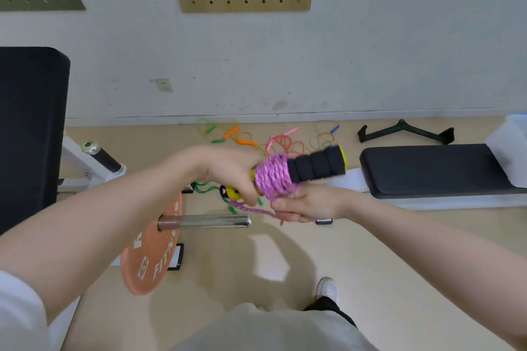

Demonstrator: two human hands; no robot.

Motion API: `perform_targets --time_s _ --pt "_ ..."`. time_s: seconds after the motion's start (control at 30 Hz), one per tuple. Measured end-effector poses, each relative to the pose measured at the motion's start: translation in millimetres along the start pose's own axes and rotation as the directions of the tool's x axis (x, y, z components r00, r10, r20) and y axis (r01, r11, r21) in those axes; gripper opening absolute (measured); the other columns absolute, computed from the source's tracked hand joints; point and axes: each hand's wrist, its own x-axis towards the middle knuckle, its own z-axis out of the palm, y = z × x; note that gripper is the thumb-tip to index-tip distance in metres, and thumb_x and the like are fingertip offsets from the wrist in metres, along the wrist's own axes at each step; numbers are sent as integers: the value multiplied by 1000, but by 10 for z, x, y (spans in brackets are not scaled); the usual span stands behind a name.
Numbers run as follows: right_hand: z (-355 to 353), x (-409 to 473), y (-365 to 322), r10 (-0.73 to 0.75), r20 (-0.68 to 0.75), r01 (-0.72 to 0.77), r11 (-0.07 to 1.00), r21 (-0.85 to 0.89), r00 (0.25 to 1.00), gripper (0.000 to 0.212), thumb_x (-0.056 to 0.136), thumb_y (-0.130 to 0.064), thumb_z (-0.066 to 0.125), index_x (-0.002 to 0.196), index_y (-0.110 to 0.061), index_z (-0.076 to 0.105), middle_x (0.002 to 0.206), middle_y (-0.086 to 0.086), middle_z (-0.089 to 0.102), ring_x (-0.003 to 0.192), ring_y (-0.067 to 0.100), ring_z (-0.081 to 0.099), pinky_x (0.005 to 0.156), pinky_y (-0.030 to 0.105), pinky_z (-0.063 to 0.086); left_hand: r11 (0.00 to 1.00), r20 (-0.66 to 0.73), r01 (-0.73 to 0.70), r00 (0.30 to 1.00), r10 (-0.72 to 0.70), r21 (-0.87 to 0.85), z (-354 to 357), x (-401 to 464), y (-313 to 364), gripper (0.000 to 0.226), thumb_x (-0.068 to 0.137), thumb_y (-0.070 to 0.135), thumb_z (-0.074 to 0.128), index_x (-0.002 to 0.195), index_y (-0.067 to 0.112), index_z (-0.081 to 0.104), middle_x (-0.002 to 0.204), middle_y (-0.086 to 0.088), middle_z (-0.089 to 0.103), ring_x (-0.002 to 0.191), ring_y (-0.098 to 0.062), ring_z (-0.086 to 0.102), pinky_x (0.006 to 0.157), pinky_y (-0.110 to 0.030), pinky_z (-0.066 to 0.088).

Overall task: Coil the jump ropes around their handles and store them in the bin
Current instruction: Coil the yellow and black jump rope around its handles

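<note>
**Pink rope wound on its handle, held above the floor**

Your beige floor [356,265] lies bare between your shoe and the wall, with room to move straight ahead. The black padded bench surface [427,168] hems in the right side, and the white translucent plastic bin [510,148] sits at its far end, cut off by the frame edge. On the left, the orange weight plate [151,251] on its chrome barbell sleeve [205,221] narrows the way.

Your left hand [228,171] is curled around the near end of the black foam jump-rope handle [316,164], which is wrapped in a thick coil of pink braided rope [273,175]. Your right hand [305,204] sits under the coil, fingers curled on the loose rope tail. A yellow handle end [234,193] shows below your left hand; your fingers hide the rest. The whole bundle is blurred.

Loose coloured jump ropes [256,137] lie tangled by the wall, too small to count.
</note>
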Motion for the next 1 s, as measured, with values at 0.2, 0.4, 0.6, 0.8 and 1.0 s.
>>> perform_targets --time_s 0.2,0.4,0.6,0.8,1.0 --pt "-300 -51 -221 80 154 -52 983 -177 985 21 80 -3 53 64 -16 58 69 9 48 68 23 41 64 34 31 698 43 -8 999 -32 716 229 3 253 38 67 16 75 95 22 50 78 3 55 74 -18 56 52 -24 40" --pt "-444 -104 -371 74 118 -75 997 3 990 12 58 -16 43 67 -8 48 47 -3 37 41 11 25 43 19 16 308 -137 92 983 126 947 341 120 144 46 80 25 65 119 14 43 110 -5 53 106 -25 49 74 -31 35" --pt "-365 -91 -395 -85 5 85 994 -62 996 36 73 -48 68 64 -18 49 56 -6 29 52 12 24 53 29 13 232 -266 236 958 105 944 362 229 -13 45 82 13 59 122 7 39 123 -10 48 117 -28 42 93 -36 35" --pt "-288 -4 -349 -128 -263 102 989 -111 956 58 69 -52 73 62 -2 46 60 7 29 59 20 27 59 32 19 219 -282 231 929 239 948 222 316 -94 65 75 21 70 130 10 38 125 -8 47 119 -28 43 94 -36 37" --pt "-363 -172 -292 -166 -495 239 967 89 853 42 85 -30 66 72 9 58 55 -4 39 50 7 33 51 21 23 837 -820 352 544 180 418 141 238 -125 96 77 18 65 150 25 4 158 -11 0 145 -28 1 115 -44 2"
